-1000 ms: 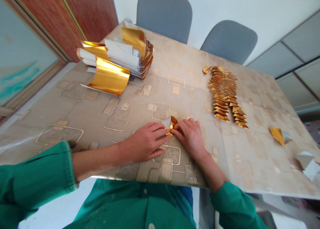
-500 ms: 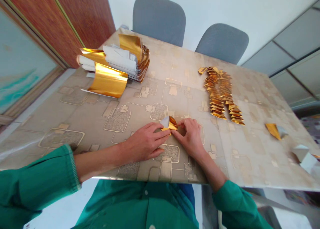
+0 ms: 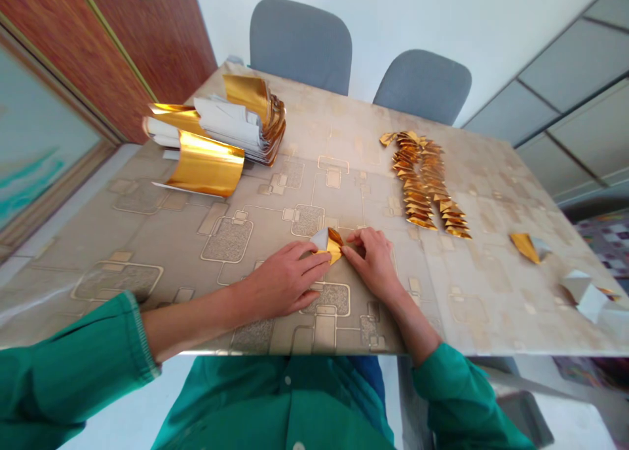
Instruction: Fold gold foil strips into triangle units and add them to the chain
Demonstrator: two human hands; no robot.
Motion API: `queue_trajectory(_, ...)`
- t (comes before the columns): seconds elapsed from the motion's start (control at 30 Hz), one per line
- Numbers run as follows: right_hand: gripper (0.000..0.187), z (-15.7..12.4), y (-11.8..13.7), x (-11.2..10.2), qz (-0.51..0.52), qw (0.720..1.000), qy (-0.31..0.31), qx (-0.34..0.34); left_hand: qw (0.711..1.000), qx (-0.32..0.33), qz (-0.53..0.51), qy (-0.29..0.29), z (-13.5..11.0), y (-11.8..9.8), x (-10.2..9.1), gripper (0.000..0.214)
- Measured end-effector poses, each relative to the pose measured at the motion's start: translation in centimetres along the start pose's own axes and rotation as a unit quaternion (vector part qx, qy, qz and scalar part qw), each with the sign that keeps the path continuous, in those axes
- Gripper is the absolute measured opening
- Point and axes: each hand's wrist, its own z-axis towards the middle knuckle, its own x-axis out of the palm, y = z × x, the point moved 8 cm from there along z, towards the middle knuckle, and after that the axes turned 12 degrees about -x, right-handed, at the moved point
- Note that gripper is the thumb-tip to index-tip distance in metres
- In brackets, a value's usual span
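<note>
A small folded piece of gold foil with a white back [image 3: 328,245] sits on the table at the middle of the near edge. My left hand [image 3: 287,280] rests on the table with its fingertips against the piece's lower left side. My right hand [image 3: 372,260] comes in from the other side, its fingertips pressing on the piece's right edge. The two hands together hold the piece down, and their fingers hide part of it.
A stack of white-backed gold foil sheets [image 3: 240,119] and a curled gold sheet [image 3: 206,165] stand at the far left of the patterned table cover [image 3: 472,293]. Rows of folded gold pieces [image 3: 422,181] lie to the right, with loose foil pieces [image 3: 527,247] near the right edge. Grey chairs [image 3: 299,44] stand behind.
My right fingertips have shifted down and inward onto the piece's right edge. The whole scene has drifted slightly left in the view.
</note>
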Motion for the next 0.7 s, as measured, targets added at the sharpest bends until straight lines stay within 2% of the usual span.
queue_trajectory(0.13,0.019,-0.08,0.78,0.27,-0.029,0.999,0.008,-0.018,1.0,-0.004,-0.003,-0.005,-0.03,0.03,0.23,0.048)
queue_trajectory(0.47,0.008,0.13,0.04,0.41,0.008,1.0,0.015,-0.017,1.0,0.001,-0.009,-0.001,-0.35,0.14,0.01,0.044)
queue_trajectory(0.7,0.012,0.25,0.12,0.44,0.002,0.999,0.019,-0.029,0.999,0.023,0.031,0.008,-0.27,-0.37,-0.02,0.043)
